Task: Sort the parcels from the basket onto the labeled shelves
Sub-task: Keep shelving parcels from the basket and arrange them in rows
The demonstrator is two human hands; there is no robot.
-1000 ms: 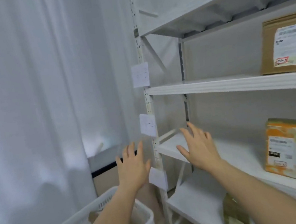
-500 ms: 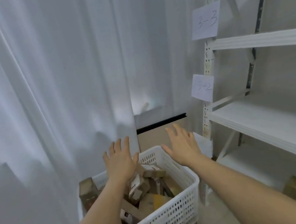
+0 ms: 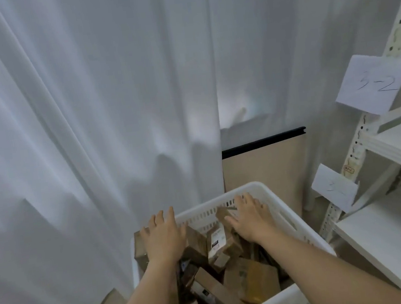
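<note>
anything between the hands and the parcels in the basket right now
Nothing visible. Both the left hand and right hand hang open right over the parcels piled in the white basket, which has no lid or cover. Whether the fingers already touch a parcel cannot be told.

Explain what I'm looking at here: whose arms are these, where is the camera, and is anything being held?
There is no machine here. A person wears one camera on the head, looking forward and down, so you see their own two bare arms. The left hand and the right hand reach with spread fingers over a white plastic basket full of small brown cardboard parcels. Neither hand is gripping anything yet. On the right stands a white shelf rack with paper labels; one label reads 3-2. A white curtain hangs behind. The job is to sort the parcels onto the labelled shelves.
</note>
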